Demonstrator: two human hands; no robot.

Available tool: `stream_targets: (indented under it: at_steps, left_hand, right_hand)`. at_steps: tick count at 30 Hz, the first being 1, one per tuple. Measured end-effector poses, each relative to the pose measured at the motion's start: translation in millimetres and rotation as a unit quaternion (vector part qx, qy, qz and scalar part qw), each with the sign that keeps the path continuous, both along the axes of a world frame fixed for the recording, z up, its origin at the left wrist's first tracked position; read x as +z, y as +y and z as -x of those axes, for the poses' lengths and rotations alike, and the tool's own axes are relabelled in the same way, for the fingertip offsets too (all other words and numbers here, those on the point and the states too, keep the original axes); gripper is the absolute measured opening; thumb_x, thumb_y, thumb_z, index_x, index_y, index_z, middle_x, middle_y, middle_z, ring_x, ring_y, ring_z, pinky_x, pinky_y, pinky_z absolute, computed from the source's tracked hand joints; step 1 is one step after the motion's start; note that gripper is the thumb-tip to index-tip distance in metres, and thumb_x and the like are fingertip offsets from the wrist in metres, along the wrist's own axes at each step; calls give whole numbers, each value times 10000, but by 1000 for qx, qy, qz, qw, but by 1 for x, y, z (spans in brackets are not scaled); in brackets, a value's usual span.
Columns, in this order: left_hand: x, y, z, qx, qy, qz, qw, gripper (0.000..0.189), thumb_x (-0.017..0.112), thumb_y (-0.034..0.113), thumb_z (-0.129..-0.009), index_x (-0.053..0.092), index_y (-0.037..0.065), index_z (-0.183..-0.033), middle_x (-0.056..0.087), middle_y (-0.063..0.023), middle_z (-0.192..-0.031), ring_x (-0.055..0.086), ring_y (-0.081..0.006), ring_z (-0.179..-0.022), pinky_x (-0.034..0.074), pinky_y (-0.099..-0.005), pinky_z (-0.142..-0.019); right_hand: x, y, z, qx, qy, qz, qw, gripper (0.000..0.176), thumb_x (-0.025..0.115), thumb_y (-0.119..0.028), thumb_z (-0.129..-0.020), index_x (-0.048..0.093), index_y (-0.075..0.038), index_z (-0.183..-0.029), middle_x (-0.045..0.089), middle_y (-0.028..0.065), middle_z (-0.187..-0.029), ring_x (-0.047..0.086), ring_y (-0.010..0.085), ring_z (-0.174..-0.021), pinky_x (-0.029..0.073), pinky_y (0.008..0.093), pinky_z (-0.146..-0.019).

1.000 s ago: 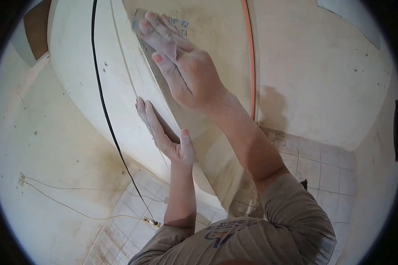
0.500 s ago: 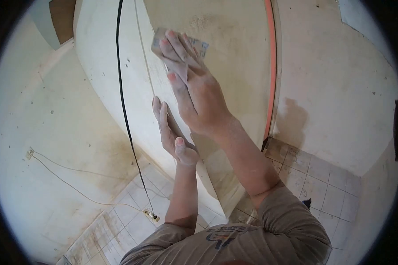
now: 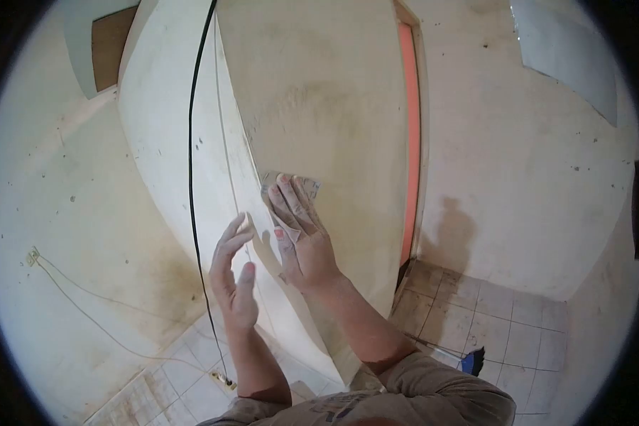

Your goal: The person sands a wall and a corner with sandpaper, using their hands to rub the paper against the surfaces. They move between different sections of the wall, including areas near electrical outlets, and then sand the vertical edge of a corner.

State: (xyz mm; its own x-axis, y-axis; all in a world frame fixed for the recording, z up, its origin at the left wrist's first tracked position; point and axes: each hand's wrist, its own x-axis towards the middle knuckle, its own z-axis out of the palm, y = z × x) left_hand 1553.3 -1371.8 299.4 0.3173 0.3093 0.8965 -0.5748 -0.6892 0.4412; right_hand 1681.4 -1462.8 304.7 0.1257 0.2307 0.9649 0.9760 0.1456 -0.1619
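A worn sheet of sandpaper (image 3: 307, 186) lies under the fingers of my right hand (image 3: 305, 241), pressed on the beige wall face (image 3: 326, 106) beside the wall's vertical corner edge. The sheet's printed backing shows past the fingertips, and a fold of it sticks out near my thumb. My left hand (image 3: 236, 277) is just left of that edge, in front of the white side face (image 3: 163, 113), with its fingers curved, its thumb apart and nothing in it. Pale dust coats both hands.
A black cable (image 3: 191, 163) hangs down the left side to a socket block (image 3: 222, 380) on the tiled floor (image 3: 476, 330). A wall outlet (image 3: 33, 257) with a thin wire is at far left. An orange-red strip (image 3: 409, 142) runs down the right. A blue-black brush-like object (image 3: 472, 361) lies on the floor.
My right hand has moved down along the wall edge with the sandpaper. My left hand has shifted down and left, away from the edge, its fingers more curved. The view has shifted.
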Motion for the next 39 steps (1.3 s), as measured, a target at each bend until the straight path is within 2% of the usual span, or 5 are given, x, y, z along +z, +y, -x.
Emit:
stream_targets:
  at_steps: [9, 17, 25, 30, 39]
  left_hand:
    - [8, -27, 55, 92, 519, -60, 848, 416, 589, 403, -1009, 582, 52, -1231, 738, -143, -981, 727, -260, -885, 536, -394, -752]
    - [-36, 23, 39, 238, 359, -123, 894, 432, 556, 483, -1021, 664, 65, -1041, 661, -109, -632, 686, -239, -574, 485, -366, -535]
    - [-13, -24, 27, 184, 254, -12, 949, 428, 733, 190, -868, 614, 100, -1269, 682, -136, -998, 683, -304, -883, 516, -443, -746]
    - [-27, -24, -4, 153, 142, -71, 975, 1018, 860, 164, -707, 304, 53, -1552, 241, -253, -1589, 225, -408, -1510, 231, -485, -1226]
    - [-64, -20, -25, 134, 128, -82, 979, 1281, 923, 297, -617, 150, 25, -1603, 71, -289, -1653, 120, -452, -1538, 220, -533, -1224]
  right_hand:
    - [93, -2, -9, -2, -70, -38, 997, 533, 456, -102, -1032, 384, -42, -1556, 308, 197, -1635, 250, 441, -1514, 272, 484, -1222]
    - [62, -5, -3, -12, -58, -3, 998, 558, 429, -145, -1046, 320, -71, -1588, 254, 139, -1666, 236, 415, -1520, 264, 516, -1234]
    - [44, -5, 9, 26, -26, -28, 999, 494, 447, -64, -1026, 435, -10, -1516, 354, 183, -1618, 285, 442, -1501, 298, 472, -1216]
    - [82, 2, -7, -9, -61, -56, 997, 524, 435, -120, -1041, 372, -57, -1557, 320, 139, -1639, 286, 409, -1504, 321, 471, -1213]
    - [42, -3, 3, -54, -53, -18, 997, 573, 466, -133, -1029, 330, -54, -1580, 279, 122, -1659, 291, 383, -1508, 336, 472, -1208]
